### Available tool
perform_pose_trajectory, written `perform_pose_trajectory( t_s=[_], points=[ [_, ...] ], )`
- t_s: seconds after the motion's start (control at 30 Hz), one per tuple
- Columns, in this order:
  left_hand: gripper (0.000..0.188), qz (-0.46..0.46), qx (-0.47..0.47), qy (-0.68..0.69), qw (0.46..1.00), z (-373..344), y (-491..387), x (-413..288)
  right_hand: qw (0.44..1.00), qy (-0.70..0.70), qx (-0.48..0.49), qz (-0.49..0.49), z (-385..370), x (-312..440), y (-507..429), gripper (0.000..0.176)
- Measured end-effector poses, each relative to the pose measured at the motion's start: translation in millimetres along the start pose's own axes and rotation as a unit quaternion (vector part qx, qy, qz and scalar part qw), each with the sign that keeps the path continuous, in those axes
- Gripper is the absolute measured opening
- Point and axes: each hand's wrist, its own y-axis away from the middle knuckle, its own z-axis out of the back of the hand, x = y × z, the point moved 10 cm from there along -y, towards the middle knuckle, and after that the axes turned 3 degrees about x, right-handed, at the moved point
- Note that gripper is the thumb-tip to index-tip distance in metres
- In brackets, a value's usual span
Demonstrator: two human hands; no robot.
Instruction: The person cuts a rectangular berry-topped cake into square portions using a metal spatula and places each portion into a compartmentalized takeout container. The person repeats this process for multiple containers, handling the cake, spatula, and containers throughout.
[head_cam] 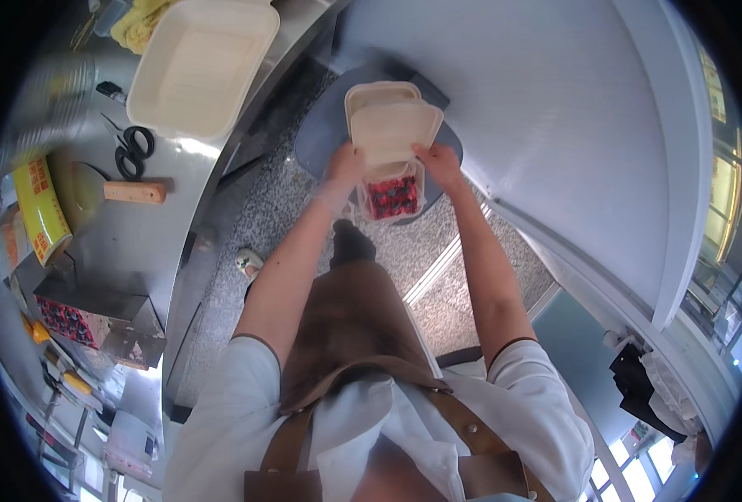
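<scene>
Both my hands grip the near edge of a cream-coloured rectangular lid or shallow tray, (396, 128) my left hand (345, 164) at its left corner and my right hand (438, 164) at its right. Behind it, partly covered, a cream container (380, 91) rests over a grey rounded stool seat (320, 138). Nearer to me, just below my hands, sits a clear plastic box (393, 194) filled with red and dark berries. Something clear, like thin plastic, is around my left wrist; its exact form is blurred.
A steel counter on the left holds a large cream tray (198, 69), black-handled scissors (133, 150), a wooden-handled knife (135, 191), a yellow roll (41, 210) and a metal mould with berry-topped cake (69, 320). A white panel (534, 94) stands at the right.
</scene>
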Motion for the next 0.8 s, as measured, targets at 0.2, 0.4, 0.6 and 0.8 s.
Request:
perform_pose_trajectory(
  t_s=[0.2,0.4,0.6,0.8],
  points=[
    [0.036,0.011,0.029,-0.007,1.000,-0.8,3.0,-5.3,0.958,-0.262,0.112,-0.038,-7.7,-36.0,43.6,0.015],
    [0.035,0.047,0.019,0.021,0.999,-4.0,-4.1,3.6,0.987,-0.145,0.070,-0.016,-11.8,-52.0,65.5,0.011],
    [0.027,0.054,0.056,0.058,0.995,-14.0,-19.9,18.2,0.988,-0.151,0.040,0.021,-13.3,-53.1,64.1,0.009],
    [0.023,-0.008,0.114,-0.026,0.993,-31.1,-47.7,32.7,0.977,-0.193,0.078,0.052,2.7,-31.3,80.6,0.005]
  ],
)
